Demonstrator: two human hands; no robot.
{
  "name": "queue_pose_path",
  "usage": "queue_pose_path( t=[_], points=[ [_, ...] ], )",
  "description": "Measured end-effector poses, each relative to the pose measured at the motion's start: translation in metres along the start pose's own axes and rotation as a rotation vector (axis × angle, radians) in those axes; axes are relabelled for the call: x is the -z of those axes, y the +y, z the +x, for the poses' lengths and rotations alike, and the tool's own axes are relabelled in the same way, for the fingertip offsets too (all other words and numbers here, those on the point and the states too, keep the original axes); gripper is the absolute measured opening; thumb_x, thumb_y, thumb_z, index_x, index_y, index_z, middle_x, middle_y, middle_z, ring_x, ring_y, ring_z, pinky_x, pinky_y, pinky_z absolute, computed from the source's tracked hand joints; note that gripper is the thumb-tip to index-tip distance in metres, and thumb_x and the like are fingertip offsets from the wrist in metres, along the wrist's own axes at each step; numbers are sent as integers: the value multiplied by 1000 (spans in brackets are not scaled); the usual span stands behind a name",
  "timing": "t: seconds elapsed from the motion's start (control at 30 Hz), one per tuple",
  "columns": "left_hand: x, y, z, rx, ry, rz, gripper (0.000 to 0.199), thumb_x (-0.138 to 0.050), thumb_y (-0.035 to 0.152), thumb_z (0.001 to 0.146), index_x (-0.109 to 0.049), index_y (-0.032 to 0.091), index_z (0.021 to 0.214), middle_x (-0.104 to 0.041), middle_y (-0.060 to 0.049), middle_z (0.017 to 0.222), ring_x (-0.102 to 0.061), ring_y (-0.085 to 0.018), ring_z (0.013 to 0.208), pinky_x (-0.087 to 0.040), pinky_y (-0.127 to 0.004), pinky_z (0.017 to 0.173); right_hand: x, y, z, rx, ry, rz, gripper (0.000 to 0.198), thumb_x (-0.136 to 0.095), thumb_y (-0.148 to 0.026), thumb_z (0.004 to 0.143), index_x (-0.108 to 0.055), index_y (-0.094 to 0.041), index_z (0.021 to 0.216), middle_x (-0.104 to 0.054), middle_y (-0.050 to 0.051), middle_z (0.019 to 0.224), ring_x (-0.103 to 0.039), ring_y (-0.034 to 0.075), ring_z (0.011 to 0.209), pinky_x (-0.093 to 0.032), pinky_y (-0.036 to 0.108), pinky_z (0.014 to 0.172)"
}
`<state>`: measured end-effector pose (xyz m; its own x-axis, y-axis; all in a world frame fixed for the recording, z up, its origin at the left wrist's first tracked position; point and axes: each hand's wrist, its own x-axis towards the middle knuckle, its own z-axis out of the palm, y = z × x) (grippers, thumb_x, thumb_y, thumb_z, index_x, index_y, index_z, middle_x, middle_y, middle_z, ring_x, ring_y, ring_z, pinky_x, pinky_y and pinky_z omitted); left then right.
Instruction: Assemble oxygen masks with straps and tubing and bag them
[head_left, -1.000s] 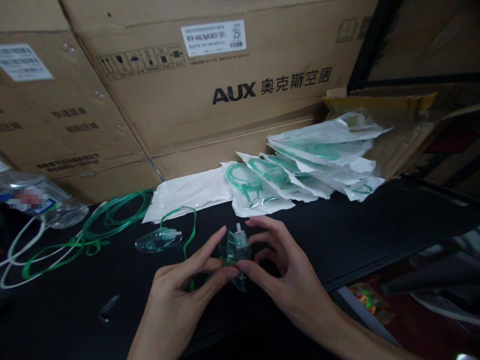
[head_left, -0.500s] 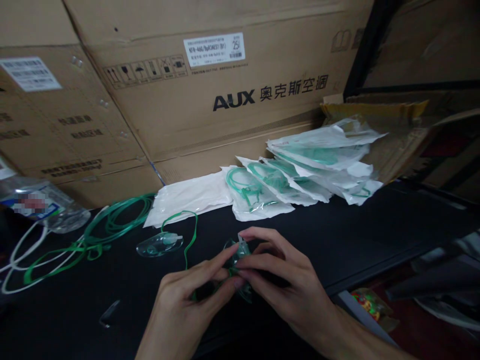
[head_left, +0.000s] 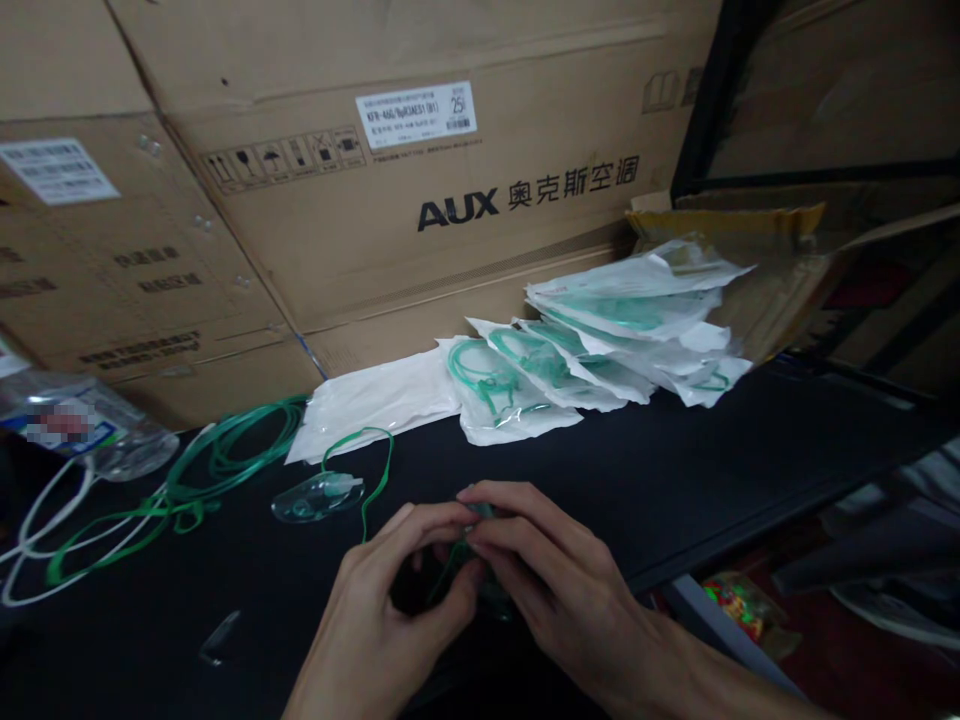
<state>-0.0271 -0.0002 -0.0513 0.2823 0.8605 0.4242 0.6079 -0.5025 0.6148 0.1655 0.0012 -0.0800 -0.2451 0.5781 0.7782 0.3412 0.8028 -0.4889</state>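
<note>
Between my two hands is a clear oxygen mask [head_left: 493, 598] with a green elastic strap, largely covered by fingers. My left hand [head_left: 394, 605] is closed on its left side, thumb and index finger pinching near the strap. Fingers of my right hand [head_left: 551, 565] wrap over the top and right side of the same mask. To the left, a second clear mask [head_left: 313, 499] lies on the black surface, its green strap [head_left: 388, 468] looping upward and then down toward my left hand. A small clear plastic piece [head_left: 220, 637] rests farther left.
Several packaged masks [head_left: 510, 395] in white-and-clear pouches lie along a large cardboard box [head_left: 450, 260]. Green tubing [head_left: 232, 450], a white cable [head_left: 34, 520] and a plastic bottle [head_left: 127, 435] are at the left. The black table [head_left: 645, 500] has its edge at the right.
My hands have tilted and closed further over the mask, hiding more of it; the right fingers have shifted slightly down and left. The camera view has shifted a little.
</note>
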Motion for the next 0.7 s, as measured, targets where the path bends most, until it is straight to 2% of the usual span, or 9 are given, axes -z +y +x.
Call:
queue_pose_path(
  t=[0.2, 0.4, 0.53, 0.7],
  points=[
    [-2, 4, 2, 65, 2, -33, 15, -68, 21, 85, -71, 27, 98, -78, 3, 89, -71, -14, 75, -55, -22, 69, 0, -5, -1, -22, 1, -18, 22, -53, -4, 100, -61, -18, 114, -69, 13, 123, -68, 20, 118, -58, 32, 101],
    [3, 2, 1, 107, 33, 14, 11, -70, 22, 83, -71, 28, 93, -76, 5, 82, -69, -14, 68, -52, -23, 64, 20, 1, -2, -231, 28, 35, 20, -53, -7, 100, -60, -25, 107, -69, 7, 120, -69, 17, 112, -57, 29, 95],
    [3, 0, 1, 125, 17, -2, 12, -69, 23, 85, -71, 28, 96, -77, 5, 87, -73, -14, 76, -53, -23, 69, 39, 7, -5, -389, 75, 39, 14, -55, -15, 103, -62, -27, 100, -69, 4, 118, -68, 18, 113, -54, 30, 95],
    [-1, 2, -1, 79, -7, -19, 16, -71, 23, 86, -73, 30, 99, -80, 6, 88, -74, -14, 76, -56, -23, 73, 39, 3, -10, -481, 72, 199, 13, -54, -23, 104, -65, -27, 97, -71, 3, 113, -69, 18, 110, -56, 29, 92]
  ],
)
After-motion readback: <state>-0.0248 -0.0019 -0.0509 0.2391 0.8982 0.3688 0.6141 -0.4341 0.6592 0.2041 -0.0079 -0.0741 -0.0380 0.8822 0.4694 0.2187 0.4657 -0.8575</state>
